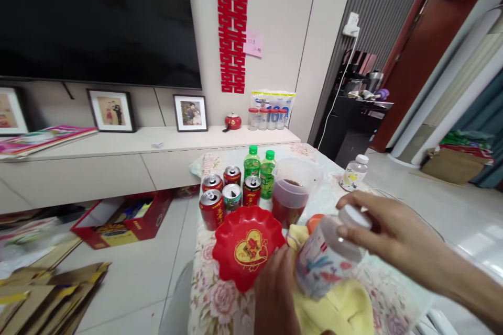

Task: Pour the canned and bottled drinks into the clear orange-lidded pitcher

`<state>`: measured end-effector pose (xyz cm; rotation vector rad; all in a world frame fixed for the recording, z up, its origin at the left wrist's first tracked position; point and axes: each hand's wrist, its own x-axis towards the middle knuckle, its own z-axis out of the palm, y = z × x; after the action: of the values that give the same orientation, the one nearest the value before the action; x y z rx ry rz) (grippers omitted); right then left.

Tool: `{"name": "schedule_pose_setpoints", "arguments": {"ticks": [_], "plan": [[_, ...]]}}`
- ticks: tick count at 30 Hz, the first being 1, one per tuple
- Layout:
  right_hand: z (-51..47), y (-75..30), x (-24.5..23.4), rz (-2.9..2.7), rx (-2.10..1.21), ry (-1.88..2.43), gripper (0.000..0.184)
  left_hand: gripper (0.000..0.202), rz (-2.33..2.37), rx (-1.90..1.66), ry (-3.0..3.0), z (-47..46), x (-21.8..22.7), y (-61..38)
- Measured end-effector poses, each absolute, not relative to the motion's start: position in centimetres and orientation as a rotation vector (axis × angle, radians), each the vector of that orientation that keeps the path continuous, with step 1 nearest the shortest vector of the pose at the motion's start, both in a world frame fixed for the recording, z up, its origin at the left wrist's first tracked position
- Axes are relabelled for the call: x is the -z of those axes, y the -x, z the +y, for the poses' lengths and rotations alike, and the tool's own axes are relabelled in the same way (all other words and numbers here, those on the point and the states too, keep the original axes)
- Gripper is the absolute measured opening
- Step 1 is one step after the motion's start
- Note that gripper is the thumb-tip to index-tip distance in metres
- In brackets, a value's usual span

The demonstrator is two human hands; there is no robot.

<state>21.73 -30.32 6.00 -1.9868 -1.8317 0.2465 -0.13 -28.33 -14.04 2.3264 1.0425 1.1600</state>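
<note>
My right hand (377, 225) has its fingers and thumb around the white cap (353, 217) of a clear plastic bottle (326, 259) with a colourful printed pattern. The bottle is tilted above a yellow cloth (341, 309). At the bottom, my left hand (277, 290) is curled at the cloth's left side, close to the bottle's base; its thumb shows only at the frame's lower edge and the hand is somewhat blurred. A red scalloped tray (245, 243) with a gold heart lies just left of that hand. Behind the bottle stands a translucent jug (291, 196) of reddish-brown liquid.
Several drink cans (212, 208) and two green bottles (268, 175) stand behind the tray. Another capped bottle (354, 172) is at the table's right edge. A flowered cloth (223, 301) covers the table. Flattened cardboard (51, 293) and a red box (149, 220) lie on the floor at left.
</note>
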Motion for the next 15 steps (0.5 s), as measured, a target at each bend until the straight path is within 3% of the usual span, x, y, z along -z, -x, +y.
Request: {"name": "schedule_pose_setpoints", "arguments": {"ticks": [2, 3, 6, 8, 12, 15], "plan": [[-30.4, -18.8, -5.0, -1.882, -0.425, 1.915, 0.024, 0.107, 1.101, -1.171, -2.235, -28.0, 14.0, -0.8], [-30.3, -17.7, -4.7, -1.884, -0.464, 1.884, 0.02, 0.109, 1.138, -1.182, -2.161, -27.8, 14.0, -1.2], [-29.7, -15.7, -4.1, -1.922, -0.412, 1.852, 0.02, 0.086, 1.208, -1.228, -1.968, -27.1, 14.0, -1.6], [-29.1, -15.1, -3.8, -2.014, -0.293, 1.907, 0.03, 0.074, 1.214, -1.268, -1.933, -26.7, 14.0, -1.4], [-27.9, -15.2, -2.3, -2.15, 0.162, 2.019, 0.053, 0.075, 1.182, -1.269, -1.92, -26.6, 14.1, -0.5], [-27.1, -16.0, -1.1, -2.232, 0.406, 1.743, 0.054, 0.084, 1.088, -1.161, -1.827, -26.9, 13.7, 0.1]]}}
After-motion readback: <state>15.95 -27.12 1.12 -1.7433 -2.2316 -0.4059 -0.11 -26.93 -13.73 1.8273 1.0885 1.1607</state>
